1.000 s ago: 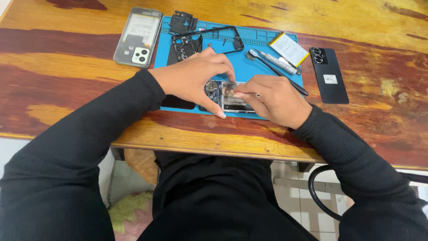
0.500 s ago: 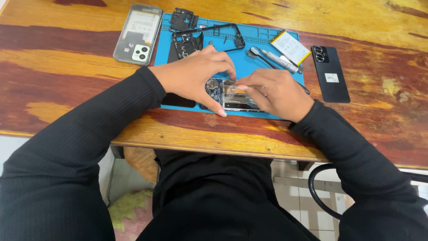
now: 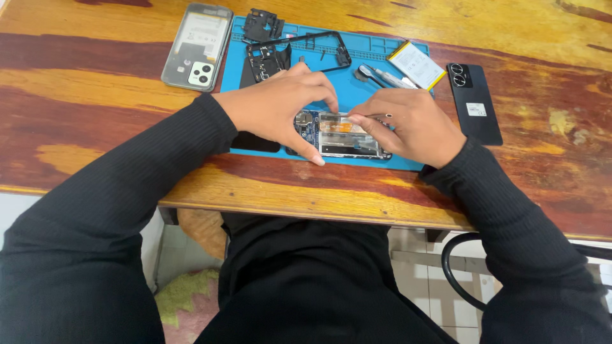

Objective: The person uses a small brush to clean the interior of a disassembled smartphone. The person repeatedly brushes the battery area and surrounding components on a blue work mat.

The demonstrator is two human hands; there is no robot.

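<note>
An opened phone body (image 3: 341,135) with a blue circuit board and an orange ribbon lies on a blue work mat (image 3: 376,76). My left hand (image 3: 274,111) rests over the phone's left end, thumb along its near edge and fingertips on its top edge. My right hand (image 3: 408,124) sits at the phone's right side, with thumb and forefinger pinched over the inside of the phone near the orange ribbon. Whether those fingers hold a small part is too small to tell.
On the mat lie a black phone frame (image 3: 299,51), black plastic covers (image 3: 262,25), metal tools (image 3: 382,78) and a white-and-yellow battery (image 3: 415,65). A grey back cover (image 3: 196,46) lies left of the mat, a black phone (image 3: 474,102) right of it. The wooden table's near edge (image 3: 306,204) runs close to my body.
The view has shifted slightly. My right hand's fingers moved a little left over the open phone; my left hand stays on the phone's left end.
</note>
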